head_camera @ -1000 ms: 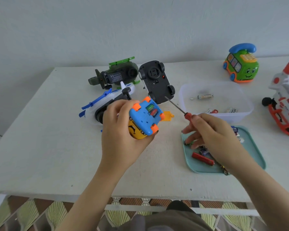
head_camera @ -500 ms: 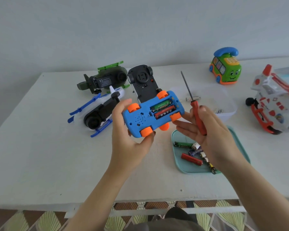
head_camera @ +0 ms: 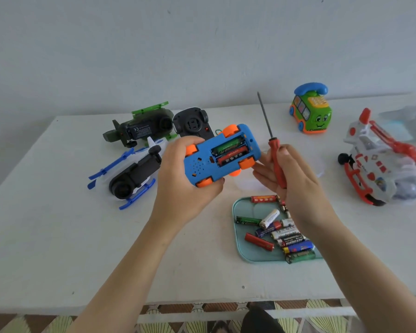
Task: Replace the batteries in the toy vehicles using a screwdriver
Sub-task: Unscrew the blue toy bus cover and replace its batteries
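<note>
My left hand (head_camera: pixel 183 183) holds a blue toy car (head_camera: pixel 202 164) with orange wheels upside down above the table. Its battery bay is uncovered, with a green battery (head_camera: pixel 227 145) and a red battery (head_camera: pixel 232 156) lying inside. My right hand (head_camera: pixel 296 186) grips a red-handled screwdriver (head_camera: pixel 275 162) with the shaft pointing up, and its fingertips touch the car's right end. Below my right hand, a teal tray (head_camera: pixel 243 251) carries several loose batteries.
On the white table (head_camera: pixel 58 236) lie a blue-and-white helicopter (head_camera: pixel 130 176), a green helicopter (head_camera: pixel 139 128) and a black car (head_camera: pixel 193 124), all overturned at the back left. A green phone bus (head_camera: pixel 310 111) stands at the back; a red-and-white helicopter (head_camera: pixel 380 169) lies right.
The blue car was turned so its whole underside and battery bay face me. My right hand lifted off the tray, raised the screwdriver upright and came up against the car.
</note>
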Tool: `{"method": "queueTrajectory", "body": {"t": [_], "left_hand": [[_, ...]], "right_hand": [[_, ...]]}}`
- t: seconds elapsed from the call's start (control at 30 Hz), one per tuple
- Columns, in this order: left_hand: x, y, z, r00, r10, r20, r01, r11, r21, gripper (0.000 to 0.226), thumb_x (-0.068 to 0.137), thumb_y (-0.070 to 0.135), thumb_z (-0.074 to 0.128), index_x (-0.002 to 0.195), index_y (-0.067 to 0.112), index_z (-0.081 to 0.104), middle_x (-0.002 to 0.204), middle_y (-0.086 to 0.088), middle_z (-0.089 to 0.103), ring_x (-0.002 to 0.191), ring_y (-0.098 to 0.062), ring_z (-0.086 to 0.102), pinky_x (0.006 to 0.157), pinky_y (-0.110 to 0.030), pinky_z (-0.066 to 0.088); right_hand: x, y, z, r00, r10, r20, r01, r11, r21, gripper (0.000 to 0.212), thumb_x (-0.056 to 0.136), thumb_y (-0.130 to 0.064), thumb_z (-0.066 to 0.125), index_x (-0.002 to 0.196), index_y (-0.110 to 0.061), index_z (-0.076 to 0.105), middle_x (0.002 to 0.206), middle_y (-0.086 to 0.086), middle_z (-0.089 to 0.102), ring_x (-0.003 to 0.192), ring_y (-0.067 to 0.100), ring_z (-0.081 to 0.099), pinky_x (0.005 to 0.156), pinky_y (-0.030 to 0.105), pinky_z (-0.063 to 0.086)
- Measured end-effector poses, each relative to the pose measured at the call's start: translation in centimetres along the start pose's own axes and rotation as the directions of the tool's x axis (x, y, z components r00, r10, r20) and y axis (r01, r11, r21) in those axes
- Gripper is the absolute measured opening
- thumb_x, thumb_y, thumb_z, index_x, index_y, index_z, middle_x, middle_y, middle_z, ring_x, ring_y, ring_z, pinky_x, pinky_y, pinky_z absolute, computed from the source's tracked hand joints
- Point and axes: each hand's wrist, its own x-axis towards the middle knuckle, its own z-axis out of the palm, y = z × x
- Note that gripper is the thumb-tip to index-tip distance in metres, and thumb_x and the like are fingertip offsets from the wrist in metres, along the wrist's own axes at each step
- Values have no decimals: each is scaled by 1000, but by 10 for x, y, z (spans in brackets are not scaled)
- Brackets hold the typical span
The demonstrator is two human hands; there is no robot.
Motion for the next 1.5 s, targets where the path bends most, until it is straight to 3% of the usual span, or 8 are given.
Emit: {"method": "queueTrajectory", "body": {"t": [0.17,0.37,0.6,0.73,0.97,1.17,1.33,1.5], "left_hand": [[9,12,9,998,5,-68,-8,999,-42,60,61,17,84,112,18,53,106,-8,56,91,-22,62,68,-21,52],[26,20,27,988,48,-147,-55,998,-40,58,63,15,85,112,17,52,109,-8,55,95,-27,60,70,-37,56],[31,15,66,968,165,-191,-152,985,82,57,64,10,83,114,5,55,106,8,49,98,-19,55,80,-22,49],[35,9,80,957,213,-194,-179,968,177,55,63,0,85,110,-2,57,105,-7,55,99,-20,52,86,-11,39],[45,-3,86,938,261,-229,-214,954,210,62,65,0,83,116,12,50,111,-10,54,106,-23,51,89,-15,41],[48,-8,90,939,252,-232,-196,951,238,57,65,-3,84,115,-1,55,111,-15,55,107,-19,49,91,-10,38],[50,-13,91,940,261,-220,-213,952,219,62,65,-3,83,116,12,50,112,-14,55,109,-16,48,91,-11,39],[54,-13,95,938,243,-246,-187,955,231,55,66,-3,81,114,-2,56,110,-14,55,108,-12,46,91,-12,39]], "right_hand": [[11,-16,-16,999,-47,18,46,998,48,30,104,-19,30,86,-12,52,106,7,70,91,19,70,86,33,57],[23,-29,-54,995,-96,-19,94,989,-112,29,103,-15,32,82,-8,51,77,9,65,57,15,59,55,25,54],[39,-15,-91,984,-176,-20,155,909,-386,27,101,-15,39,82,-15,58,75,0,65,63,13,58,64,30,51],[40,-15,-103,961,-274,19,241,806,-541,16,96,-15,51,101,-19,66,69,-8,63,51,-1,51,52,11,38],[39,-17,-112,920,-379,103,366,734,-572,14,93,-9,54,98,-19,63,60,15,59,43,6,39,43,11,28],[45,-13,-108,916,-368,159,388,716,-581,17,93,-7,55,96,-22,62,58,11,59,44,7,39,43,12,28],[49,-8,-104,925,-353,139,366,731,-577,16,93,-6,55,98,-18,65,55,-9,54,44,4,42,42,9,30],[45,-7,-101,894,-438,96,412,718,-561,20,93,-7,55,95,-24,63,57,5,58,44,9,38,42,14,26]]}}
